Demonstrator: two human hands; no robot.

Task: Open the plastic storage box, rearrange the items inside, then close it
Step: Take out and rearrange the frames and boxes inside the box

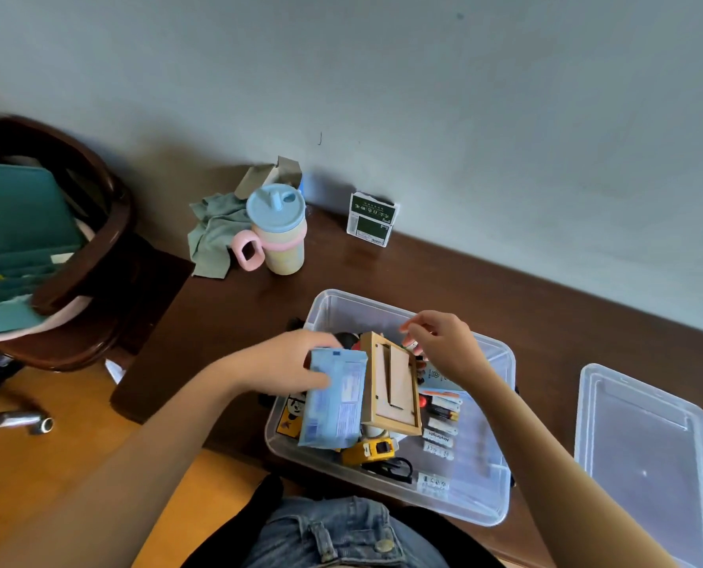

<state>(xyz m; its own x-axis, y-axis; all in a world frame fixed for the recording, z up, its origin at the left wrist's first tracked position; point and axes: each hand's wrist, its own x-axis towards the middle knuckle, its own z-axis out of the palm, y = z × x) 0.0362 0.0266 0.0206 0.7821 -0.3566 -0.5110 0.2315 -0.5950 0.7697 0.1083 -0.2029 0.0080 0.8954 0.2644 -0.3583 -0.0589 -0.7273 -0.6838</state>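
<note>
The clear plastic storage box (489,502) stands open on the dark wooden desk, in front of me. Its clear lid (645,453) lies flat on the desk to the right. My left hand (288,362) grips a light blue packet (335,399) by its top edge, over the box's left side. Beside the packet a wooden frame (391,383) leans upright in the box. My right hand (444,346) hovers over the frame's top right corner, its fingers bent and pinching something small that I cannot make out. Batteries (442,420), a yellow tape measure (372,450) and black scissors (391,469) lie inside.
A cup with a blue lid and pink handle (278,231) stands at the desk's back left, beside a grey-green cloth (214,235) and an open cardboard carton (274,174). A green and white box (372,219) leans near the wall. A dark wooden chair (91,248) stands left.
</note>
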